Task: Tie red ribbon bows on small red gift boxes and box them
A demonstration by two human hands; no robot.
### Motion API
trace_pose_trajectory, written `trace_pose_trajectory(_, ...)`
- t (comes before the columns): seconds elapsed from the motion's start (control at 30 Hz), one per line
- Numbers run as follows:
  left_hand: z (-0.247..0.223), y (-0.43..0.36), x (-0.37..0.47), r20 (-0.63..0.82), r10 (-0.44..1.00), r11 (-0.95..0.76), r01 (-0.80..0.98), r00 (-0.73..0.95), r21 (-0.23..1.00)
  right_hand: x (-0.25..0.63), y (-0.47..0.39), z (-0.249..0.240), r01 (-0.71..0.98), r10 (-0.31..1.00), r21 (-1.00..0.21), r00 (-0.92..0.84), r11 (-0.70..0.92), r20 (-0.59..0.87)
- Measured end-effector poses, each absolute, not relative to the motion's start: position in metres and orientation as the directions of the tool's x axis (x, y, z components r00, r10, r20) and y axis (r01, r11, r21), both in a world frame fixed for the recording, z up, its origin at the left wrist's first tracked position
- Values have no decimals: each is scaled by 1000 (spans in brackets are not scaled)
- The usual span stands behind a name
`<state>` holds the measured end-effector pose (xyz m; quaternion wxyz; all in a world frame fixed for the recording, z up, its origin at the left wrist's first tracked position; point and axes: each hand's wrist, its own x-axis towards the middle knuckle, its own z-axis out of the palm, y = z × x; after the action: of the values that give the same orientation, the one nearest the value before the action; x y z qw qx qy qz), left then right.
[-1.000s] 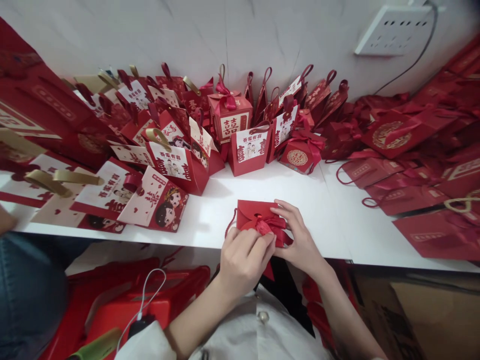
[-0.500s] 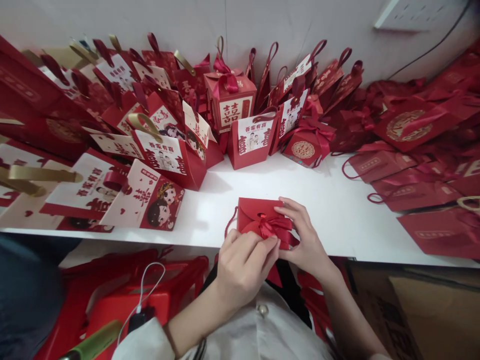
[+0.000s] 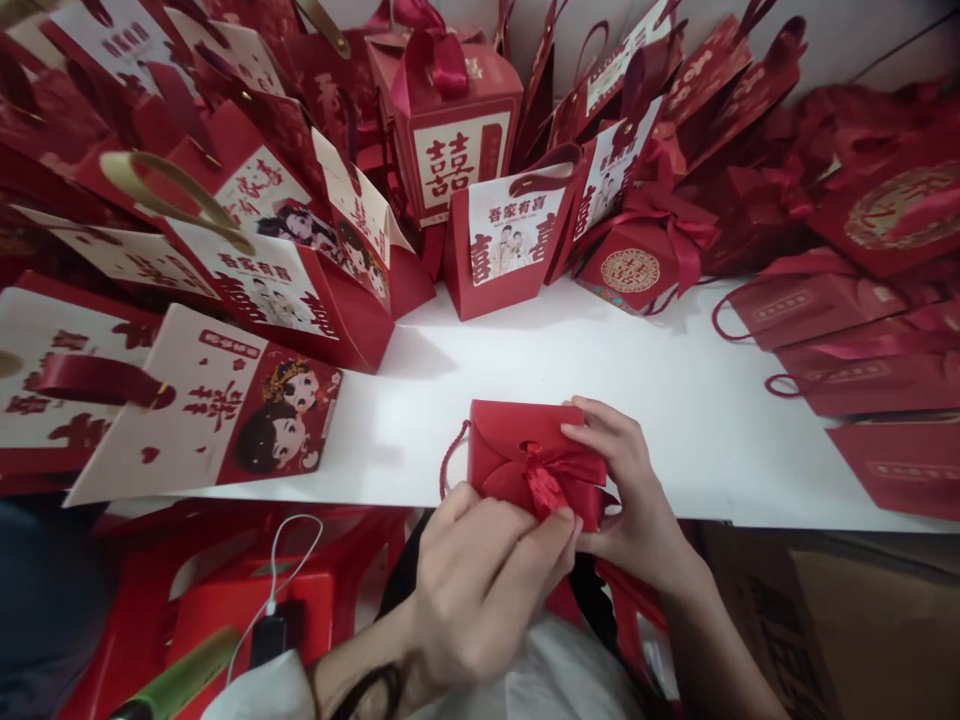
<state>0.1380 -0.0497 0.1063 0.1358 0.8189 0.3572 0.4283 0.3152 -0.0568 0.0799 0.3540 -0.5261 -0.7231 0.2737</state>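
A small red gift box with curved flaps lies at the front edge of the white table, a red cord loop at its left side. Across its front sits a red satin ribbon bow. My left hand is closed, pinching a piece of the ribbon between thumb and fingertips in front of the box. Wrapped around the box's right end, my right hand steadies it, fingers on top and thumb low. The lower front of the box is partly hidden by my left hand.
Red and cream gift boxes with handles crowd the table's back and left. Stacked red boxes stand at the right. Below the white table are a red stool with a cabled device and a cardboard box.
The camera view has moved nearer to the table, so the boxes look larger. My left hand still pinches the ribbon, which now stretches slightly downward; my right hand keeps its hold on the box.
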Motion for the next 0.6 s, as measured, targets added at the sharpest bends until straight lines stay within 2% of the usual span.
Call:
trace_pose_trajectory(0.17, 111, -48, 137, 556, 719, -695, 453, 417, 559, 316, -57, 81, 558, 954, -774, -202, 298, 222)
trace_pose_trajectory(0.43, 115, -42, 134, 550, 755, -656, 417, 358, 629, 318, -58, 81, 554, 954, -778, -205, 296, 217)
trace_pose_trajectory(0.53, 115, -35, 127, 485, 850, -523, 444, 207, 727, 317, -57, 81, 553, 959, -785, -205, 279, 197)
trace_pose_trajectory(0.6, 114, -29, 121, 360, 926, -368, 477, 111, 798, 316, -56, 81, 556, 959, -782, -203, 281, 199)
